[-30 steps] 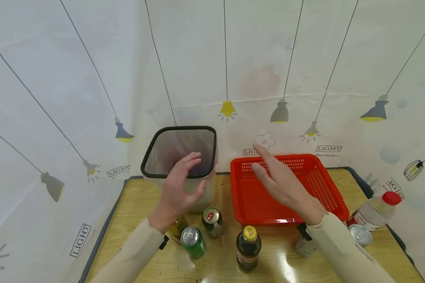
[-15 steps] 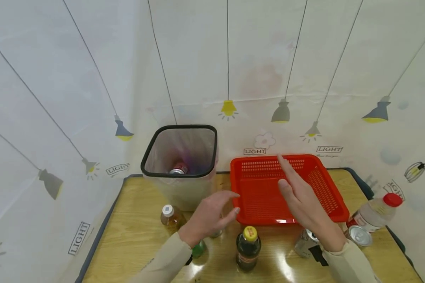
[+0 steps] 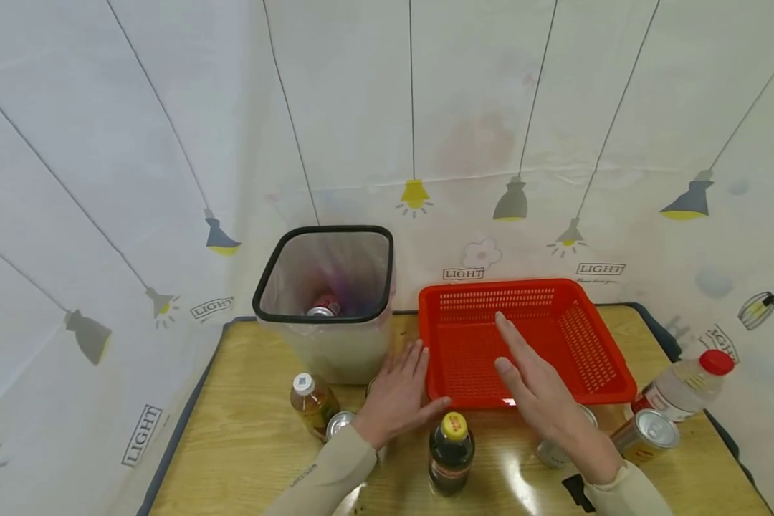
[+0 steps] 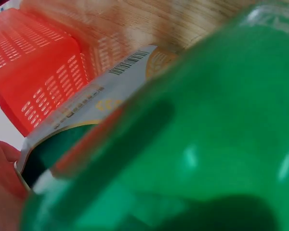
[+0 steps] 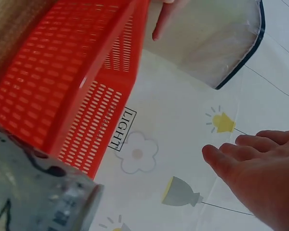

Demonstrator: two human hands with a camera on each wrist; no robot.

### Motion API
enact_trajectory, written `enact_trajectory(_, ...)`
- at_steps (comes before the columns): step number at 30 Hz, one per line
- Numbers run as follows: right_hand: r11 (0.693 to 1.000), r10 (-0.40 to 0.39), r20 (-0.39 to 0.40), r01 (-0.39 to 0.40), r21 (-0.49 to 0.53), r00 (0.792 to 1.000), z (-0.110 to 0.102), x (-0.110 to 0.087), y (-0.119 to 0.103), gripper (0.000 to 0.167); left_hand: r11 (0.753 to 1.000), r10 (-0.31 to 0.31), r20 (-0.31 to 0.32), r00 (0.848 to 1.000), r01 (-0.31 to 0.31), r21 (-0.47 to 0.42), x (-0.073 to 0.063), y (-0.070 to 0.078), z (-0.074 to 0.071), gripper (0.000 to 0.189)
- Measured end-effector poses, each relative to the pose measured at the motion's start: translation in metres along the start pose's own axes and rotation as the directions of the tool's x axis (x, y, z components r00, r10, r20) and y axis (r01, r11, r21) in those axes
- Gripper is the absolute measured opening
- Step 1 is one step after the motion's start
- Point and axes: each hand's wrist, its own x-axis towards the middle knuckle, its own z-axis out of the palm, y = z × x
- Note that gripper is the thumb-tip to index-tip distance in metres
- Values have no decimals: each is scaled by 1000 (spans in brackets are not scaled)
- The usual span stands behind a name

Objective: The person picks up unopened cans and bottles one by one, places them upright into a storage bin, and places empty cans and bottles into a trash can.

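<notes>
My left hand is low beside the bin, fingers spread, over a can that it mostly hides in the head view. That dark and grey can shows in the left wrist view, with part of my hand at its rim; I cannot tell whether they touch. A green can fills the near side of that view; its silver top shows behind my wrist. Near the front rim of the red basket, my right hand hovers with straight fingers, holding nothing. A silver can stands below it.
A bin with a black rim holds a red can. A brown-drink bottle stands at left, a yellow-capped cola bottle front centre. At right are a red-capped bottle and a gold-and-silver can.
My left hand has come from the bin's mouth rightward and down to the can beside the basket. A red can now shows in the bin. My right hand has moved down slightly, still empty.
</notes>
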Motion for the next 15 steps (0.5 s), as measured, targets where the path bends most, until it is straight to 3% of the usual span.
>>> enact_trajectory(11,999,-4,81,7,-43,997,15,-19,4,65,997,1,12,1000,-1,82,4,-1,8,99)
enact_trajectory(15,998,-63,83,62,9,995,20,-30,9,63,995,2,12,1000,-4,102,5,0,11,97)
